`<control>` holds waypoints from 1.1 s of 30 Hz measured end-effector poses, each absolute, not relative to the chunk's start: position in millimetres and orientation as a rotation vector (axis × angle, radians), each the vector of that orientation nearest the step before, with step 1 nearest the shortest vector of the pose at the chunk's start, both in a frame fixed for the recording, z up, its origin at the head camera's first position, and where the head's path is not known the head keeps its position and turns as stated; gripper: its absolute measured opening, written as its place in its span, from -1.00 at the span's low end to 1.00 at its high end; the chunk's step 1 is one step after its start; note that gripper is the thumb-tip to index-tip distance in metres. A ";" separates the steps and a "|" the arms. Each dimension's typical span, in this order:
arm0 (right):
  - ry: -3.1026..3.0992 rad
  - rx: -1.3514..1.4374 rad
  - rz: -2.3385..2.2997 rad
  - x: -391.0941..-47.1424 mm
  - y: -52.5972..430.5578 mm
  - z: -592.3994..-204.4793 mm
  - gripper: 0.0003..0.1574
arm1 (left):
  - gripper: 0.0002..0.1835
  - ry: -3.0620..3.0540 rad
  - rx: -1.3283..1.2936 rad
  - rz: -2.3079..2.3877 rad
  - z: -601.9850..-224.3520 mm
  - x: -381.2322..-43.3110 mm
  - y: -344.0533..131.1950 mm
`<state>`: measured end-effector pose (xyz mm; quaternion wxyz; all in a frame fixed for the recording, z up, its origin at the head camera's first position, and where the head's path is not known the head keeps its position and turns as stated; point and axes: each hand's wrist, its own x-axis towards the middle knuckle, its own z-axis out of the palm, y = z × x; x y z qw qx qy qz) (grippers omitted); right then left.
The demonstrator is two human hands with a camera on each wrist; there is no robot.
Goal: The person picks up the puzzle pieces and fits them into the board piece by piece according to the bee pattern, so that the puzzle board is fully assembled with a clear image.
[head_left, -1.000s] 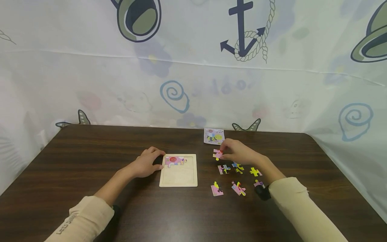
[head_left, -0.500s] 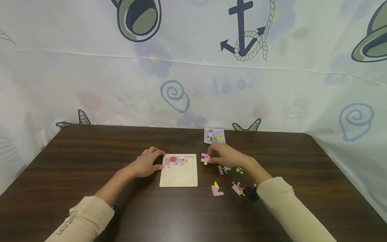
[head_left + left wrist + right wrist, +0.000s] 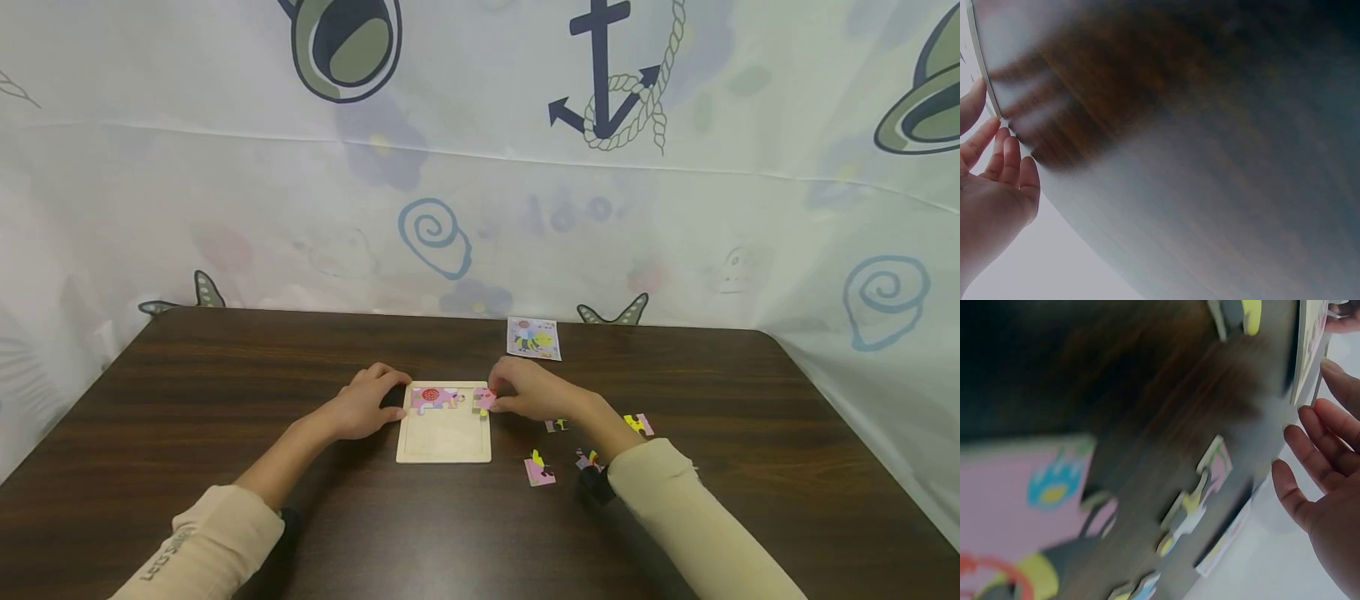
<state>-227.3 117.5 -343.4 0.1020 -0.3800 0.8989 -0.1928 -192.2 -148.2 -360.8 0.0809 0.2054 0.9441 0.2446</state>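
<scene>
The left hand (image 3: 363, 406) rested against the left side of the wooden tray (image 3: 442, 437), its fingers loosely bent near the far corner and its thumb lower on the same edge, spread apart instead of closed together. The right hand (image 3: 536, 390) pinched a pink piece (image 3: 482, 398) between thumb and fingertips over the tray's far right corner; whether the piece touched the base could not be told. Inside the tray, laid pieces (image 3: 433, 398) ran along the far edge from the left corner, with a gap before the pinched one. The tray lay flat on the dark worktop (image 3: 300, 358). Beyond the right hand lay a picture card (image 3: 533, 337) with a bee on it. Nearer the person were a pink corner piece (image 3: 538, 469) and, to its right, a yellow piece (image 3: 638, 424); the right arm partly covered other loose pieces (image 3: 556, 426).
</scene>
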 end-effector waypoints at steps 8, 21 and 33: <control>2.677 -1.104 -0.572 -228.0 105.6 -347.2 -0.78 | -0.53 2.822 0.612 0.728 -360.1 -191.4 -147.2; 2.697 -1.012 -0.565 -227.7 97.5 -349.0 -0.81 | -0.52 2.815 0.614 0.741 -358.3 -191.5 -147.0; 2.716 -1.035 -0.529 -228.4 96.1 -351.3 -0.80 | -0.52 2.816 0.604 0.727 -357.2 -191.4 -147.1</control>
